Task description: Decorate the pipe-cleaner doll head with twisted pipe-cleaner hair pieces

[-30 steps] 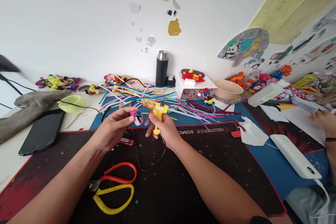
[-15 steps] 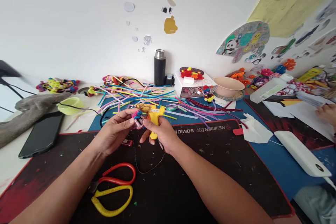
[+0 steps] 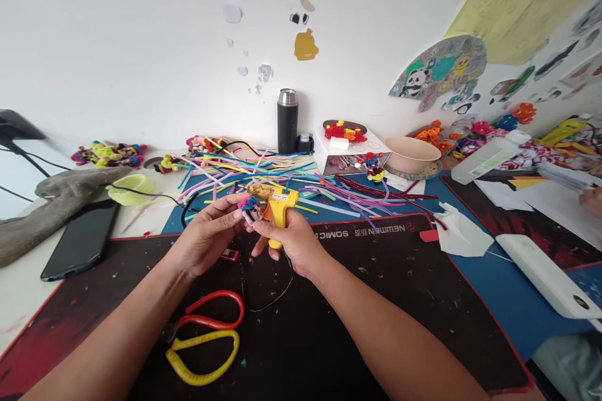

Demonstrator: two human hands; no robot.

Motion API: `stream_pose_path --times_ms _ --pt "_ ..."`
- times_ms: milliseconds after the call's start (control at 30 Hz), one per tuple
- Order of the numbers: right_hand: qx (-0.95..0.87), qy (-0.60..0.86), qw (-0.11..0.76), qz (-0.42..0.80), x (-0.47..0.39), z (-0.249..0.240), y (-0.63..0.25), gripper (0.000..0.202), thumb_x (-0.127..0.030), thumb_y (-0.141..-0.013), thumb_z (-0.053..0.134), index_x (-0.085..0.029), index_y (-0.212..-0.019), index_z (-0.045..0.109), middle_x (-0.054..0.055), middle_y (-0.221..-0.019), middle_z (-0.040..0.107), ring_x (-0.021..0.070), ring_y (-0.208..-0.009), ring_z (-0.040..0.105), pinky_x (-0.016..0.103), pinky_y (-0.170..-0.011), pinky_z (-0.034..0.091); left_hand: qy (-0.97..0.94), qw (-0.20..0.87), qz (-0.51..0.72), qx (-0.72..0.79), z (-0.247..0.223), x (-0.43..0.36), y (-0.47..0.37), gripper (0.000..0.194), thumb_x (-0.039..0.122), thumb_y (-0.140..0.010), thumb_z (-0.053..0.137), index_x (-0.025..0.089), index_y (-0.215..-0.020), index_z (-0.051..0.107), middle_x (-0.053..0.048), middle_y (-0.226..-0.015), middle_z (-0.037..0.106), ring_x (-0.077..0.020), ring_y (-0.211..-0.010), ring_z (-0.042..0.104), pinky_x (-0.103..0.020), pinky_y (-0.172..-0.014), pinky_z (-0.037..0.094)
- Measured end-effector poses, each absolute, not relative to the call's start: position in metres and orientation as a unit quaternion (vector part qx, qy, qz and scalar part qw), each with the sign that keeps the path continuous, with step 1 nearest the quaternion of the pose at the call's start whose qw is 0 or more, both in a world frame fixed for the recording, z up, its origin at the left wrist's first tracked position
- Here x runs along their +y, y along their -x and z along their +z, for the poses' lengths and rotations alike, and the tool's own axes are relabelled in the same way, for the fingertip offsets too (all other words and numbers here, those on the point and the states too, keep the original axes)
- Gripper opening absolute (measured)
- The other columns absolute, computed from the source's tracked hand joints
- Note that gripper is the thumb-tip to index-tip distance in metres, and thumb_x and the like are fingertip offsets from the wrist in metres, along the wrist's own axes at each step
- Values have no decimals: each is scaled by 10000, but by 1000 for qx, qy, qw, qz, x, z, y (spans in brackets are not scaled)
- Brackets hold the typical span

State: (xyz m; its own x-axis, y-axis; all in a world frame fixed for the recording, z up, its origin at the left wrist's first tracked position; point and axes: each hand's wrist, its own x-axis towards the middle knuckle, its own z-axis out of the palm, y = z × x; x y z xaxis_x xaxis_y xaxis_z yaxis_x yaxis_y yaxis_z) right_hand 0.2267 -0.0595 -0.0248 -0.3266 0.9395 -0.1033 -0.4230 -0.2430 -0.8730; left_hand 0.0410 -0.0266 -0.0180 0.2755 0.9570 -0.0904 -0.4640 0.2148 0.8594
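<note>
Fingers and thumb of my left hand point(image 3: 209, 225) pinch a small fuzzy doll point(image 3: 251, 208) with a pink and blue top. My right hand point(image 3: 294, 239) is wrapped round the handle of a yellow glue gun point(image 3: 279, 210), its stained nozzle pointing left just above the doll. The right thumb reaches towards the doll's lower side; whether it presses on it is hard to tell. Below my hands, scissors point(image 3: 203, 341) with one red and one yellow handle lie on the black mat point(image 3: 291, 351).
Behind my hands are scattered pipe cleaners point(image 3: 226, 170), a black bottle point(image 3: 287, 122) and a white box point(image 3: 350, 151). At left lie a phone point(image 3: 82, 238) and a green basket point(image 3: 132, 189); at right, a white device point(image 3: 545, 274) and part of another person's hand point(image 3: 593, 200).
The view has shifted slightly, so the table objects sit a little further right. Both hands keep their holds. The other person's hand at the right edge is more blurred.
</note>
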Motion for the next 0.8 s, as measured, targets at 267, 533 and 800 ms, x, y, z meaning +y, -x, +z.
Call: stream_pose_path --times_ms 267,533,800 --pt "-387 341 479 711 -58 -27 -229 463 -475 -761 933 -177 -1060 741 73 -1016 780 147 -578 744 182 -378 353 -394 701 496 327 -12 -27 -39 483 392 -702 1014 150 -1100 887 -99 -934 820 -214 -810 716 -303 -767 637" --pt "-393 354 471 706 -59 -26 -228 502 -499 -749 928 -174 -1072 721 85 -1017 790 139 -572 732 184 -386 353 -402 685 495 353 -13 -28 -40 463 345 -650 1051 197 -1058 892 -65 -942 823 -193 -803 727 -280 -754 640" --pt "-400 354 462 708 -59 -26 -228 467 -477 -783 907 -184 -1098 725 86 -1041 796 131 -575 729 182 -387 355 -419 666 498 364 -11 -28 -39 418 346 -667 1043 186 -1018 884 -71 -947 819 -198 -806 731 -278 -729 633"
